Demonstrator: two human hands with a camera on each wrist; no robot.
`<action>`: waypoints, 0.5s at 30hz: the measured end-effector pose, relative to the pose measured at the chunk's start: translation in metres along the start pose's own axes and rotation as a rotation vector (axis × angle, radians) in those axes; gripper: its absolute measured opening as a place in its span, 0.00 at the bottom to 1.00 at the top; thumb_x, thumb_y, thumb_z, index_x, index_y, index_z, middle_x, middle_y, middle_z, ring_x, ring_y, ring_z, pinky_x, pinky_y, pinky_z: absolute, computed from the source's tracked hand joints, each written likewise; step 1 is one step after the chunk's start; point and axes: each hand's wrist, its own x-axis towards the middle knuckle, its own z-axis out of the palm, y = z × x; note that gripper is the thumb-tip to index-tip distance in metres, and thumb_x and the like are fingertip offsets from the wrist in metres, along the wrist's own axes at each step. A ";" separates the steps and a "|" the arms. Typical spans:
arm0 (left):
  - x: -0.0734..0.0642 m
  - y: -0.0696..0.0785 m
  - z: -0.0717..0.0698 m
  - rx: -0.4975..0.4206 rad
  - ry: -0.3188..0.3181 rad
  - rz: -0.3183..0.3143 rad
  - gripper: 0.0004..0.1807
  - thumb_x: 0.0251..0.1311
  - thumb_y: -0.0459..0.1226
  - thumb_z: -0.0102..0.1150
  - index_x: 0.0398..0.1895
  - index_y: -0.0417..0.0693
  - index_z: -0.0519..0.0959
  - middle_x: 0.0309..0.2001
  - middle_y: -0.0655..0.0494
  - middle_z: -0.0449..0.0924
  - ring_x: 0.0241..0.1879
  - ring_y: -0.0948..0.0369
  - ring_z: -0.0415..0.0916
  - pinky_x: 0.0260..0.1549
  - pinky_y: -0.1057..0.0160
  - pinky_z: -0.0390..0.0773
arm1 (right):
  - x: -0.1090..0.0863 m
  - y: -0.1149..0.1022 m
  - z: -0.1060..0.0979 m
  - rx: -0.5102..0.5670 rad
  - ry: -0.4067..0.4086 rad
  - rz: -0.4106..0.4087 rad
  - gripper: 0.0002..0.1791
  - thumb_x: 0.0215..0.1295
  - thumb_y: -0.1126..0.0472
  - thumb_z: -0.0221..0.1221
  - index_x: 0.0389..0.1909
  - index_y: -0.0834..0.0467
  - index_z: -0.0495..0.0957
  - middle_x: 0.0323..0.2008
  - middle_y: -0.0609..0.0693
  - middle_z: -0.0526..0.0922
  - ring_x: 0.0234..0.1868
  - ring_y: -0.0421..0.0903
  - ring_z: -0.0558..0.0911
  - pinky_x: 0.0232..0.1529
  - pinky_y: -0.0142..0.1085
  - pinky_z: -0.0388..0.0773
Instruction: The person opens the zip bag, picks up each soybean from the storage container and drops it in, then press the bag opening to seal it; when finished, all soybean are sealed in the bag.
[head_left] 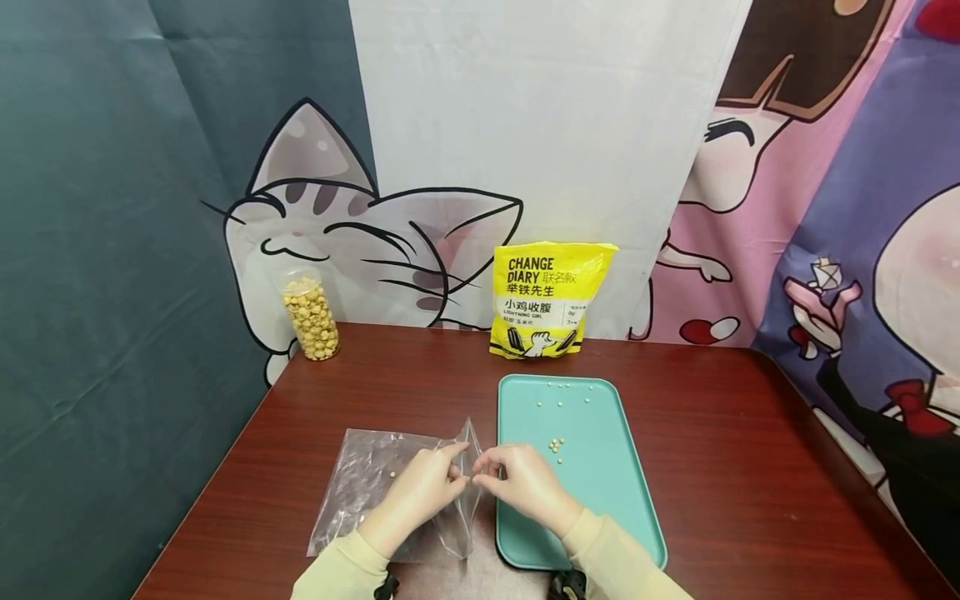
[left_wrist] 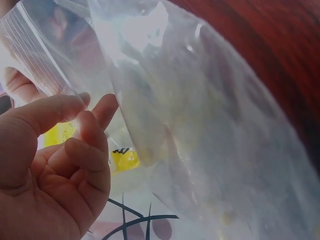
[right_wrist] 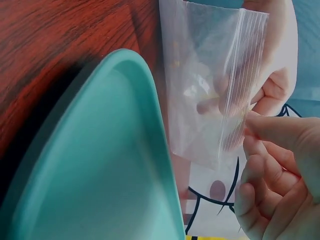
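A clear zip bag (head_left: 363, 475) lies on the table, its ribbed mouth raised toward the tray. At that mouth my left hand (head_left: 426, 483) pinches the film between thumb and fingers. Facing it, my right hand (head_left: 525, 483) grips the ribbed edge with thumb and forefinger, as the right wrist view shows at the zip strip (right_wrist: 242, 75). One small pale yellow piece (head_left: 392, 474) shows at the bag. Under my right hand is the turquoise tray (head_left: 607, 500), with several small pale yellow pieces (head_left: 556, 446) scattered on it.
A yellow snack pouch (head_left: 552, 300) stands upright at the table's back edge. A clear jar of popcorn (head_left: 311, 321) stands at the back left corner. Printed cloth (head_left: 540, 108) hangs behind the brown table (head_left: 735, 450).
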 end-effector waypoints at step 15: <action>0.000 0.000 0.002 -0.016 -0.008 -0.020 0.24 0.51 0.33 0.65 0.53 0.34 0.77 0.24 0.57 0.82 0.19 0.70 0.73 0.20 0.69 0.71 | -0.006 0.021 -0.015 -0.020 0.145 0.063 0.04 0.55 0.63 0.67 0.32 0.56 0.84 0.18 0.38 0.74 0.18 0.31 0.68 0.19 0.27 0.67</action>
